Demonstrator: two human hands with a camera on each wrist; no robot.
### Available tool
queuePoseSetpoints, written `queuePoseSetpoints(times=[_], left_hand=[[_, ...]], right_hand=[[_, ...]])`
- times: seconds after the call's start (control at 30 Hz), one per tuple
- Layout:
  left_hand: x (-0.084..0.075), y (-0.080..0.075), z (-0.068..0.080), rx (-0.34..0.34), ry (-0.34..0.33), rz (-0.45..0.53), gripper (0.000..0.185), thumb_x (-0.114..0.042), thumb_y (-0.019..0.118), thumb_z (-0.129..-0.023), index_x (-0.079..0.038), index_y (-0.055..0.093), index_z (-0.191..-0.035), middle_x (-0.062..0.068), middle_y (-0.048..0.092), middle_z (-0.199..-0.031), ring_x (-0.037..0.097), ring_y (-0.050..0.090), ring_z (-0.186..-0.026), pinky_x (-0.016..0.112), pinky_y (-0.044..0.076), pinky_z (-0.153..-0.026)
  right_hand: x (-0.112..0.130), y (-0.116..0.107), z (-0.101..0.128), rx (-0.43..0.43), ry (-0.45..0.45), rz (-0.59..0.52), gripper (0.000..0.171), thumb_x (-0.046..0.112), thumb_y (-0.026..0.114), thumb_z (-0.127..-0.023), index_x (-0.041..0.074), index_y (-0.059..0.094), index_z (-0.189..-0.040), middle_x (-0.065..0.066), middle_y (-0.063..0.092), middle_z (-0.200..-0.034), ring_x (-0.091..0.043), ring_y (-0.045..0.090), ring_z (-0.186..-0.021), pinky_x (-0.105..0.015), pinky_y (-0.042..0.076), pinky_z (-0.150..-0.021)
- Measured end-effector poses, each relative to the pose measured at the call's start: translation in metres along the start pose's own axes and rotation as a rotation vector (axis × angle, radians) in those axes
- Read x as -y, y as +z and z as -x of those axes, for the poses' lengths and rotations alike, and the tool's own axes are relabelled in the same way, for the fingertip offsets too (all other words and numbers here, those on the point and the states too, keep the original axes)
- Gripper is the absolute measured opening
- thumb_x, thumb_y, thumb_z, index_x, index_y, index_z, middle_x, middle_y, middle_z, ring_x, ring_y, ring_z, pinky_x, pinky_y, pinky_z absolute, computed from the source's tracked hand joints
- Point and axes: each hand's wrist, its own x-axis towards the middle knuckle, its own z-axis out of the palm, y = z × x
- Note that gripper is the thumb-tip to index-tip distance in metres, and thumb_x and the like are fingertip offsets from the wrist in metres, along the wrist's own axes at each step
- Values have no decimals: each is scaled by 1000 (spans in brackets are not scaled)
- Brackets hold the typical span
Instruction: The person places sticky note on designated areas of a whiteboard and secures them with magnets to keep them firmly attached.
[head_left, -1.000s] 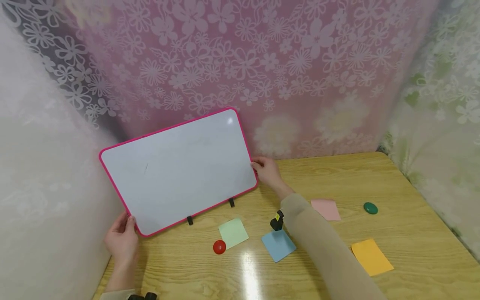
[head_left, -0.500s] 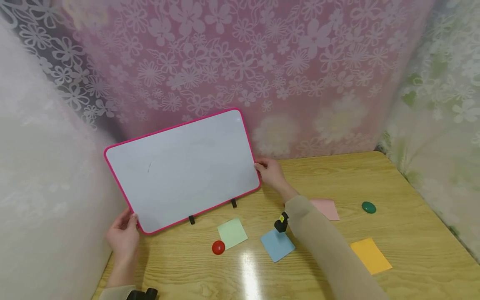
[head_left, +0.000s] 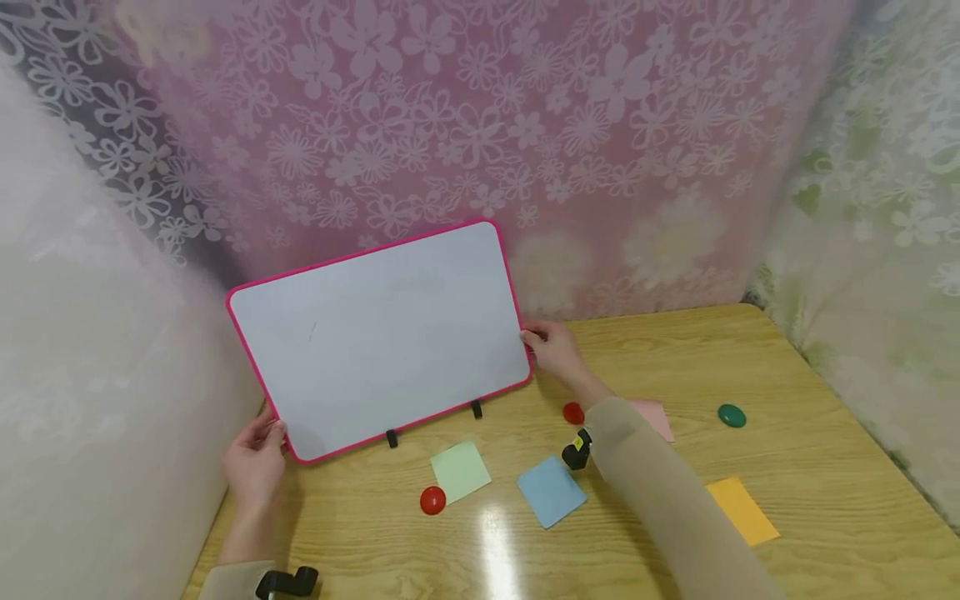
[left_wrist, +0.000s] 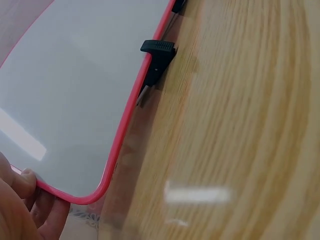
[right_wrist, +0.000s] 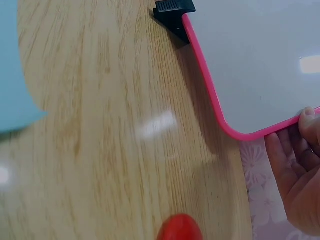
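A whiteboard (head_left: 390, 342) with a pink frame leans back at the far left of the table, tilted, its right end higher in the head view. My left hand (head_left: 257, 458) grips its lower left edge, thumb on the front and fingers behind. On the right edge, near the lower corner, my right hand (head_left: 553, 348) pinches the frame the same way. Two black clip feet (left_wrist: 159, 57) hold the board's bottom edge, close over the wood. A short dark pen mark (head_left: 312, 332) shows on the white face.
On the wooden table (head_left: 360, 533) lie a green note (head_left: 461, 471), a blue note (head_left: 551, 492), an orange note (head_left: 742, 510) and a pink note (head_left: 656, 417) partly behind my sleeve. Round magnets lie among them: red (head_left: 432, 500), another red (right_wrist: 180, 229) and green (head_left: 732, 416). A floral curtain (head_left: 465, 125) hangs behind.
Both hands have shifted the whiteboard a little to the right, and its slant has eased slightly. A red magnet beside my right sleeve has come into sight.
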Motion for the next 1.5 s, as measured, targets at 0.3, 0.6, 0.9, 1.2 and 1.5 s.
queuePoseSetpoints(times=[0.3, 0.6, 0.9, 1.2, 1.5], left_hand=[[0, 11, -7, 69, -2, -11, 30, -3, 67, -105, 10, 68, -132, -13, 67, -89, 3, 64, -80, 17, 58, -70], [-5, 23, -12, 131, 7, -61, 32, -4, 65, -106, 11, 66, -134, -7, 69, -98, 3, 64, -86, 20, 59, -75], [-7, 41, -12, 177, 16, -19, 28, 0, 65, -105, 14, 67, -129, -7, 69, -90, 1, 65, -79, 20, 59, -71], [-3, 57, -14, 191, 3, 22, 26, 2, 66, -104, 14, 69, -127, -7, 69, -86, 3, 65, -79, 23, 61, -71], [-9, 71, -16, 208, 22, 9, 27, 1, 68, -103, 13, 70, -127, 0, 73, -94, 3, 67, -81, 26, 62, -73]], right_hand=[[-11, -11, 2, -13, 16, -25, 33, 17, 60, -111, -4, 68, -135, -21, 70, -128, -34, 70, -109, -46, 59, -96], [-15, -27, 8, -16, 23, -15, 36, 19, 60, -112, -4, 67, -138, -22, 69, -129, -36, 70, -109, -48, 59, -96], [-23, -44, 16, -28, 29, -39, 35, 17, 56, -113, -5, 65, -139, -24, 68, -127, -37, 69, -108, -48, 59, -97], [-32, -56, 20, -65, 59, -35, 38, 18, 56, -113, -7, 62, -141, -27, 66, -133, -40, 70, -111, -49, 59, -98], [-33, -63, 32, -142, 117, -55, 37, 20, 56, -113, -6, 65, -138, -25, 66, -128, -36, 68, -110, -43, 60, -96]])
